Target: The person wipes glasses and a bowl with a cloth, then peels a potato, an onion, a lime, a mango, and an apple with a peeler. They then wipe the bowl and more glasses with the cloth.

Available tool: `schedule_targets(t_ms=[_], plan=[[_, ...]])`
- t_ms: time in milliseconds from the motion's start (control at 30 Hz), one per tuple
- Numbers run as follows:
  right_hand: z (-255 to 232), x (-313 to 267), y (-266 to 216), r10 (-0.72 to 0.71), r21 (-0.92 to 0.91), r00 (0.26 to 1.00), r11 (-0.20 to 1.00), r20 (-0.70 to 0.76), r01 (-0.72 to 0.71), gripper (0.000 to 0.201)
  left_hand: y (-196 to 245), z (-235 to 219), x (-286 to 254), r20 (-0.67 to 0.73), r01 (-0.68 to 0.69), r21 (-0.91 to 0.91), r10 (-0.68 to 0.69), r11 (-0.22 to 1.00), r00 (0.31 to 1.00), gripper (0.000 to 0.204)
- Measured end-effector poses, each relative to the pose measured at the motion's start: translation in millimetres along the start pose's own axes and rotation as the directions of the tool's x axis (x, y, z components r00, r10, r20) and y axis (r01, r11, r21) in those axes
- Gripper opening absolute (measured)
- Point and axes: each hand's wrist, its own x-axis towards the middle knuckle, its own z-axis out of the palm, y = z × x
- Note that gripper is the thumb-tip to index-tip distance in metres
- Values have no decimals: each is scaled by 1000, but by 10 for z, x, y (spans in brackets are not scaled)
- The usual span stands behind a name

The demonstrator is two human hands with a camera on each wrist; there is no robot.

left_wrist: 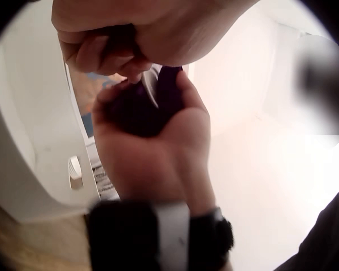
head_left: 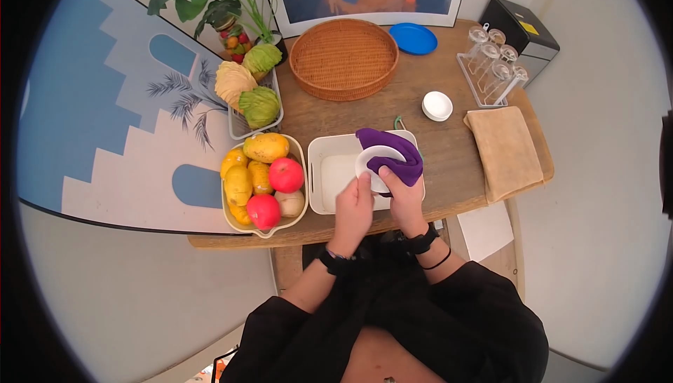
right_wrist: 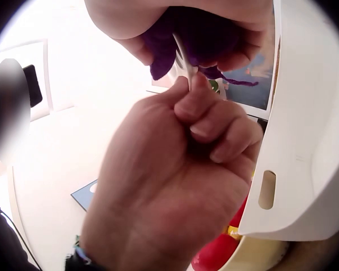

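Over a white rectangular basin, both hands hold a small white bowl wrapped in a purple cloth. My left hand pinches the bowl's near rim between thumb and fingers. My right hand grips the cloth around the bowl's right side, its thumb inside on the cloth. In the left wrist view, the bowl's thin edge shows between the cloth and the left fingertips. The right wrist view has the right hand above, curled round the purple cloth, and the left hand below.
Left of the basin stands a cream basket of yellow and red fruit, with a grey crate of leafy vegetables behind. A wicker tray, blue plate, white bowl, glass rack and folded tan cloth lie farther round.
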Motion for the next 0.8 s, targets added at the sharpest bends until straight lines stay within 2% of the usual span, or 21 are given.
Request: schedule_targets(t_ms=[67, 100, 133, 200, 233, 300, 333, 400, 433, 467, 567, 633, 667, 733, 800], plan=[[-21, -31, 64, 50, 74, 997, 996, -60, -45, 38, 43, 68, -144, 124, 141, -228, -114, 964, 986, 49], [-35, -40, 67, 52, 71, 997, 996, -63, -48, 38, 77, 70, -157, 182, 191, -261, -146, 946, 972, 50], [-46, -40, 67, 75, 77, 996, 995, -56, -71, 35, 97, 42, -139, 183, 192, -262, -147, 946, 972, 50], [-53, -31, 33, 97, 83, 994, 992, -47, -93, 33, 142, -106, -35, 248, 199, -92, -171, 976, 953, 51], [-54, -12, -28, 81, 63, 997, 995, -13, -80, 32, 194, -191, 44, 246, 194, -92, -167, 977, 955, 51], [-40, -18, -48, 74, 46, 997, 996, 18, -74, 31, 284, -321, 127, 157, -86, 131, 65, 988, 985, 49], [-13, -26, -28, 83, 75, 996, 994, -10, -82, 30, 267, -288, 100, 156, -84, 133, 63, 988, 986, 49], [48, -19, -2, 89, 106, 995, 991, -36, -85, 30, 204, -98, 3, 82, 7, -7, -7, 1000, 997, 47], [85, -13, 4, 110, 147, 992, 984, -68, -100, 30, 183, 22, -80, 55, 7, -12, -7, 1000, 998, 47], [109, -2, 1, 132, 188, 986, 976, -99, -112, 29, 175, 120, -174, 80, 4, -63, 1, 998, 997, 46], [-8, 32, -54, 175, 147, 984, 975, -35, -168, 30, 160, 85, -168, 160, 23, -107, -5, 994, 987, 43], [-63, 46, -86, 180, 120, 984, 976, 10, -180, 31, 311, -126, -54, 110, -35, 89, 25, 995, 994, 41], [-54, 53, -133, 131, 107, 991, 985, 23, -133, 33, 351, -195, 18, 107, -35, 89, 26, 995, 994, 41], [-33, 26, -119, 92, 98, 995, 991, 34, -95, 34, 397, -288, 90, 125, -200, 268, 172, 942, 977, 39], [18, -5, -19, 125, 253, 991, 961, -52, -108, 35, 387, -87, -3, 82, -220, 203, 207, 954, 975, 37]])
